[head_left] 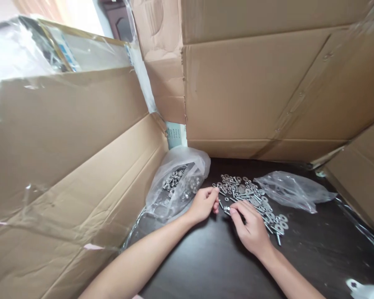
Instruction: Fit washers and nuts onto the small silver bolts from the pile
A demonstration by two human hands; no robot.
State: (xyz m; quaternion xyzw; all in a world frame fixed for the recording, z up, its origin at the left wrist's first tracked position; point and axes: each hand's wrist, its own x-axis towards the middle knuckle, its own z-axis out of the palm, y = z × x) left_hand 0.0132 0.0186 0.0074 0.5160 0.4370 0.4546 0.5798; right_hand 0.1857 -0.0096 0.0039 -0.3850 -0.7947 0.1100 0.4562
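Thumb and fingers of my right hand point(248, 224) pinch a small metal bolt point(227, 209) that seems to carry a nut or washers near its end. My left hand point(205, 203) is closed, fingertips pressed together, a short way to the left of the bolt; whatever it may hold is hidden. Just beyond both hands lies a loose pile of screws and flat washers point(254, 201) on the dark table point(202, 253). Left of my left hand, a clear plastic bag point(156, 195) lies partly open with several shiny small metal parts point(173, 181) inside.
A crumpled clear bag point(294, 191) lies right of the pile. Cardboard walls point(262, 87) enclose the table at the back, left and right, joined with clear tape. A white object point(366, 289) is cut off at the lower right corner.
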